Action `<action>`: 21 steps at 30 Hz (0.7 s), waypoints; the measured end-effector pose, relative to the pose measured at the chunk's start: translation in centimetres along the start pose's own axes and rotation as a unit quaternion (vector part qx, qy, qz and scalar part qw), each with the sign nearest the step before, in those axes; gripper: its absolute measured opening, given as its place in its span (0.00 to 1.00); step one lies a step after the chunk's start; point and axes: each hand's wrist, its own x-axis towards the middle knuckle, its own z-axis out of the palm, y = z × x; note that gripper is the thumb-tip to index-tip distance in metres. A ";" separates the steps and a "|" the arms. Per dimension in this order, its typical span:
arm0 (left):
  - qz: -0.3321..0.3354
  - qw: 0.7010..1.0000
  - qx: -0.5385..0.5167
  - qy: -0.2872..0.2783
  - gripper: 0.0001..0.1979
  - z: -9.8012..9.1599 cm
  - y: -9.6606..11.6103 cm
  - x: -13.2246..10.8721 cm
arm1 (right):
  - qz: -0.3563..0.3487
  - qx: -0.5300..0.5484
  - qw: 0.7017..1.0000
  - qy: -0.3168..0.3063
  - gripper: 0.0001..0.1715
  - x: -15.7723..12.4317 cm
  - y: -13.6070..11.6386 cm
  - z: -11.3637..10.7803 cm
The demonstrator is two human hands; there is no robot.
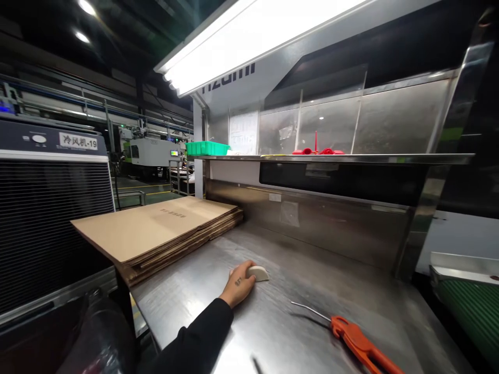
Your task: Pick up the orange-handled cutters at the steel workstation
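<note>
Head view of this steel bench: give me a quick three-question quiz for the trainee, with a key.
1. True or false: the orange blow gun lies on the steel bench.
2. What sits on the shelf, to the left of the red plastic parts? A) a green plastic crate B) a white bucket C) a cordless drill
3. Fill in: the left hand rests on a pale half-round piece; the flattened sheets stacked nearby are made of ____.

Key: 1 true; 2 A; 3 cardboard.
</note>
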 end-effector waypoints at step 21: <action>0.014 1.000 -0.020 -0.007 0.08 0.1 -0.3 0.4 | -0.089 -0.221 0.971 0.019 0.11 -3.8 -9.9 4.1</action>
